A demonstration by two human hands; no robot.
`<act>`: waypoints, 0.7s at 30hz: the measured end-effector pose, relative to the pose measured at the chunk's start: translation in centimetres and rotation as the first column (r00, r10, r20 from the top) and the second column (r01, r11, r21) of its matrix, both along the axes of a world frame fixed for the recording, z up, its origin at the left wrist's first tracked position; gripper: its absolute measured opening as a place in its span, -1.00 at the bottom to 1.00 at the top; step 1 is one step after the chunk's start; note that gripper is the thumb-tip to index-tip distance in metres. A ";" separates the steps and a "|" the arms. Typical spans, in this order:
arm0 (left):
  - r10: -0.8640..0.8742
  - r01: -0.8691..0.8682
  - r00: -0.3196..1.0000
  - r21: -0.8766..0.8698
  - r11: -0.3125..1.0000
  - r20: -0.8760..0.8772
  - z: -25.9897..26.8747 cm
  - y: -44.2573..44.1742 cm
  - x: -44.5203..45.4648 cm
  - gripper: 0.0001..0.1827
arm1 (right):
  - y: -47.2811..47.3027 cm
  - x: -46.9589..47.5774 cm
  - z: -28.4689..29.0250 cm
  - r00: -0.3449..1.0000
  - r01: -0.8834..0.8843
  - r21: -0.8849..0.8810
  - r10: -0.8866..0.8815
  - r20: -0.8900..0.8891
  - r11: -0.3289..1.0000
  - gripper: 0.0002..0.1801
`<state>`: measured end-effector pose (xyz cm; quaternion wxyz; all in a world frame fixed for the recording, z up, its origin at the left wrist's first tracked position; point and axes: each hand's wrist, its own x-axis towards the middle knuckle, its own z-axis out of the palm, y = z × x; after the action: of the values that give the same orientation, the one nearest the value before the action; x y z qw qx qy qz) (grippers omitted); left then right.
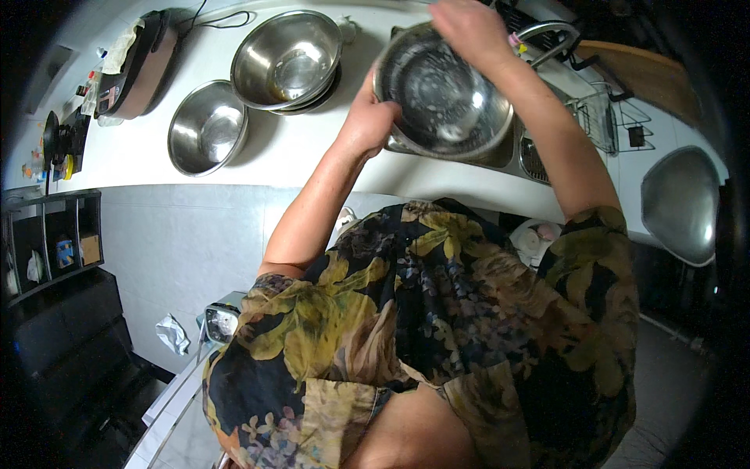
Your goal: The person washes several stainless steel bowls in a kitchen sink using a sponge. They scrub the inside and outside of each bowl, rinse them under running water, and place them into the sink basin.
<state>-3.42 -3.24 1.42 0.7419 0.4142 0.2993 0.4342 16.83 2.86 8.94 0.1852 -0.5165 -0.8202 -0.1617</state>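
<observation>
A large stainless-steel bowl is held over the sink, with wet, whitish streaks and drops across its inside. My left hand grips its left rim, the thumb lying over the edge. At the far rim is my right hand, blurred. Its fingers are partly cut off by the top of the picture, and whether it holds anything cannot be told. Just right of that hand stands a curved metal faucet.
Left on the white counter are a steel bowl and stacked steel bowls. A rice cooker-like appliance stands farther left. A wire rack and a steel wok-like pan are at right. A bin sits below the counter.
</observation>
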 end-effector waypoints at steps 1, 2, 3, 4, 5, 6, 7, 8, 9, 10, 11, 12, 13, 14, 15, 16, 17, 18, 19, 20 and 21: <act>0.058 -0.058 0.997 0.007 0.998 0.045 -0.2 0.0 0.0 -0.15 | 0.1 0.6 0.4 0.982 0.181 -0.084 -0.184 -0.036 0.980 -0.79; 0.116 -0.117 0.989 0.012 0.993 0.090 -0.7 -0.1 0.1 -0.14 | -0.2 1.6 0.0 0.965 0.228 -0.078 -0.236 -0.118 0.971 -0.76; 0.175 -0.178 0.975 0.017 0.984 0.136 -1.2 0.0 0.2 -0.13 | -0.6 2.8 -1.0 0.939 0.272 -0.074 -0.281 -0.200 0.960 -0.73; 0.192 -0.202 0.971 0.059 0.978 0.139 -1.9 0.1 0.2 -0.11 | -0.9 2.9 -1.9 0.903 0.314 -0.080 -0.323 -0.282 0.946 -0.69; 0.232 -0.239 0.962 0.033 0.971 0.147 -2.4 0.0 0.3 -0.11 | -1.3 2.8 -2.9 0.864 0.323 -0.109 -0.340 -0.372 0.940 -0.66; 0.274 -0.278 0.950 0.005 0.961 0.153 -2.9 -0.1 0.4 -0.10 | -2.3 2.2 -3.7 0.817 0.326 -0.141 -0.354 -0.456 0.935 -0.62; 0.311 -0.311 0.937 -0.025 0.950 0.159 -3.1 -0.3 0.5 -0.09 | -3.5 1.7 -4.3 0.759 0.331 -0.176 -0.372 -0.533 0.927 -0.58; 0.267 -0.256 0.940 -0.080 0.963 0.212 -3.0 -0.4 0.5 0.03 | -4.5 1.0 -4.8 0.737 0.337 -0.210 -0.395 -0.548 0.918 -0.59; 0.292 -0.281 0.932 -0.078 0.956 0.216 -2.8 -0.5 0.5 0.03 | -5.7 0.2 -5.3 0.712 0.346 -0.245 -0.423 -0.561 0.906 -0.60; 0.316 -0.309 0.923 -0.070 0.949 0.220 -2.5 -0.5 0.6 0.03 | -6.9 -0.4 -5.6 0.722 0.330 -0.327 -0.460 -0.517 0.885 -0.55; 0.340 -0.335 0.913 -0.063 0.940 0.224 -2.4 -0.5 0.7 0.03 | -7.2 0.5 -8.1 0.828 0.270 -0.171 -0.319 -0.461 0.948 -0.48; 0.330 -0.320 0.918 -0.079 0.944 0.220 -2.8 -0.3 0.6 0.04 | -7.7 0.5 -8.0 0.839 0.286 -0.232 -0.360 -0.409 0.930 -0.47; 0.319 -0.305 0.923 -0.095 0.948 0.216 -3.5 0.1 0.5 0.04 | -8.2 0.5 -7.8 0.847 0.304 -0.291 -0.397 -0.352 0.907 -0.46; 0.307 -0.289 0.928 -0.111 0.951 0.212 -3.9 0.3 0.4 0.04 | -8.0 1.2 -6.7 0.878 0.258 -0.272 -0.342 -0.335 0.927 -0.47; 0.285 -0.266 0.941 -0.126 0.956 0.181 -3.9 0.2 0.4 0.04 | -7.7 2.1 -5.4 0.902 0.216 -0.251 -0.291 -0.319 0.944 -0.48; 0.262 -0.241 0.954 -0.144 0.960 0.149 -4.0 0.0 0.5 0.04 | -7.1 2.5 -4.6 0.855 0.298 -0.271 -0.382 -0.350 0.915 -0.51; 0.236 -0.216 0.965 -0.161 0.963 0.117 -4.0 -0.3 0.6 0.05 | -6.9 2.6 -3.6 0.808 0.304 -0.279 -0.401 -0.431 0.911 -0.48; 0.281 -0.256 0.952 -0.187 0.949 0.123 -3.6 -0.8 1.0 -0.21 | -6.6 2.8 -3.1 0.800 0.333 -0.245 -0.411 -0.438 0.910 -0.46; 0.262 -0.227 0.955 -0.224 0.948 0.138 -3.4 -1.0 1.0 -0.21 | -6.3 3.1 -3.0 0.791 0.362 -0.212 -0.419 -0.445 0.908 -0.44; 0.243 -0.198 0.958 -0.260 0.945 0.155 -3.3 -1.1 0.9 -0.22 | -5.9 3.7 -3.3 0.770 0.360 -0.240 -0.432 -0.469 0.902 -0.43; 0.227 -0.169 0.959 -0.296 0.940 0.172 -3.1 -1.2 0.8 -0.22 | -5.6 4.5 -3.7 0.749 0.355 -0.268 -0.444 -0.492 0.896 -0.42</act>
<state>-2.60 -4.44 -1.72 0.7717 0.2269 0.3203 0.5005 21.38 -2.76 5.22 0.3284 -0.7174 -0.6141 0.0201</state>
